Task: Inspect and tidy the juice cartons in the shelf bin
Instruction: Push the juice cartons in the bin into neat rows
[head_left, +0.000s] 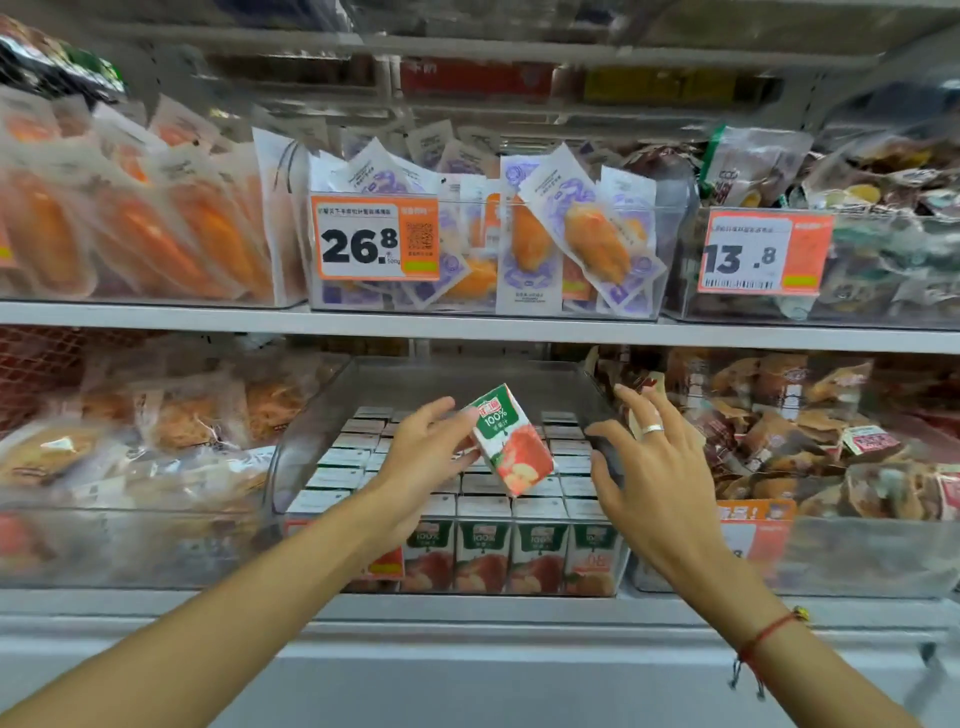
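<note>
A clear plastic bin (301, 447) on the lower shelf holds several rows of small juice cartons (483, 556), green and white with red apples. My left hand (421, 457) holds one juice carton (511, 441) tilted above the packed rows, its front face turned to me. My right hand (649, 467), with a ring on one finger, hovers open just right of that carton over the bin's right side, touching nothing that I can see.
Clear bins of bagged snacks (171, 431) flank the juice bin on both sides. The upper shelf (467, 325) carries bins of packaged food with orange price tags (374, 241). The lower shelf's front edge (467, 610) runs below the bin.
</note>
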